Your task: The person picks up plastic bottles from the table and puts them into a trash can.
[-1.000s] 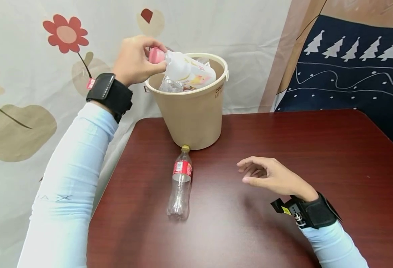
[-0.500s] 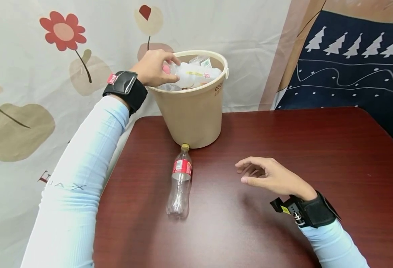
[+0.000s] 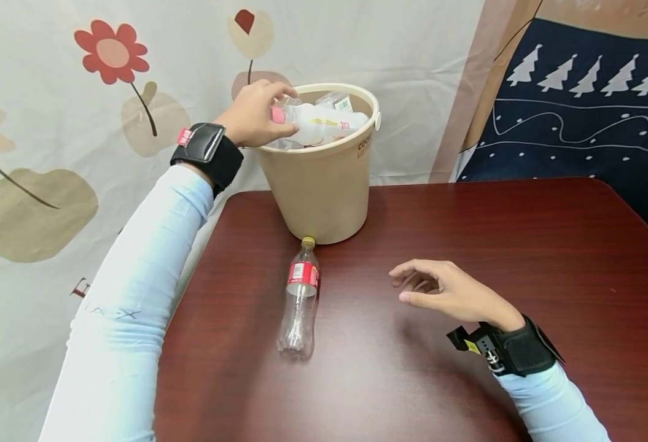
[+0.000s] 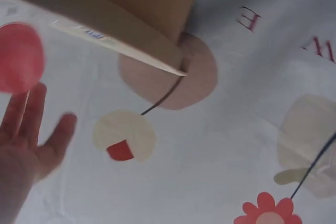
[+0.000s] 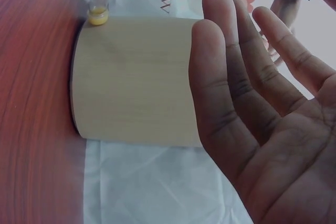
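Note:
In the head view my left hand is at the left rim of a beige bucket. Its thumb and fingers stand apart around the neck end of a white plastic bottle with a pink cap, which lies among other bottles in the bucket. The left wrist view has the pink cap just past the spread fingers. Above the table on the right hovers my right hand, fingers loosely bent, holding nothing. A clear bottle with a red label and yellow cap lies on the table, cap against the bucket's base.
The dark red wooden table spreads under the right hand. Behind the bucket hangs a pale cloth with printed flowers. A navy cloth with white trees hangs at the back right.
My left hand has lowered the pink-capped bottle into the bucket, and its fingers have loosened from the cap. The right hand and the red-labelled bottle have stayed in place.

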A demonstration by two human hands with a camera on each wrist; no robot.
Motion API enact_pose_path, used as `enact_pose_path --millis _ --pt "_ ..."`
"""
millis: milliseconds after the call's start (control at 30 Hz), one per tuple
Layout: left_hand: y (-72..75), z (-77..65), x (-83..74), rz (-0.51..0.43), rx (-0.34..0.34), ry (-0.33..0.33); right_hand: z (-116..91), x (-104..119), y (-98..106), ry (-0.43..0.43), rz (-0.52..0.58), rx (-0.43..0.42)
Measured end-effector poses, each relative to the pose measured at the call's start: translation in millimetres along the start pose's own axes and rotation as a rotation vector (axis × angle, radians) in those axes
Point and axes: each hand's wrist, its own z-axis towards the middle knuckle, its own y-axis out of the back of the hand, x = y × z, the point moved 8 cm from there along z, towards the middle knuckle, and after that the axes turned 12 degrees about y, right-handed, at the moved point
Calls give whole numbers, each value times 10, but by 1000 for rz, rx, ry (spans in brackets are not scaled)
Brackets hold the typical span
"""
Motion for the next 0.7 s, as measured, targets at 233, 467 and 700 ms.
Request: enact_pose_path --millis 233,467,700 --pt "326 -437 -138 -219 -336 -195 2 13 17 4 -13 -2" --pt "46 -904 -439 -203 -233 -482 13 39 17 27 -3 -7" --pt "-949 -984 -357 -98 316 -372 7 42 -2 23 -1 0"
